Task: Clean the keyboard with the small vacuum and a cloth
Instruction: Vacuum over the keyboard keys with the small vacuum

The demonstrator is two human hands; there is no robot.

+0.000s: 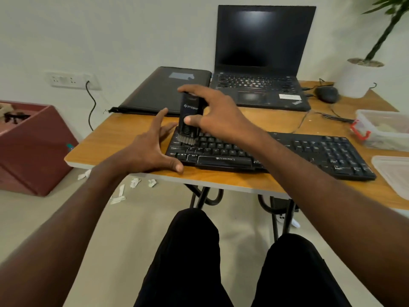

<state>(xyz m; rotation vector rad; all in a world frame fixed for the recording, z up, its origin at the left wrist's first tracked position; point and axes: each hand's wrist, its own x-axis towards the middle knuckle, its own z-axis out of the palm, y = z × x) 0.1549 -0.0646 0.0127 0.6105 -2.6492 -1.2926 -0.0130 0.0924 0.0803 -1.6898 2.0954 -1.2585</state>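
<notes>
Your right hand [218, 117] grips the small vacuum [190, 117] upright, brush on the keyboard's [276, 152] left end near the tabletop's [124, 134] front-left corner. Left hand [152, 149], fingers spread, braces that end; sweep slowly along rows.

Black full-size keyboard [276, 151] at frame centre on the wooden folding table [124, 131], small black handheld vacuum [190, 116] upright on its left end, open black laptop [261, 63] above it, closed dark laptop sleeve [159, 91] left of that, black mouse [327, 94] and white plant pot [354, 78] upper right, clear plastic container [385, 129] at right edge, maroon box [33, 147] on floor at left.
</notes>
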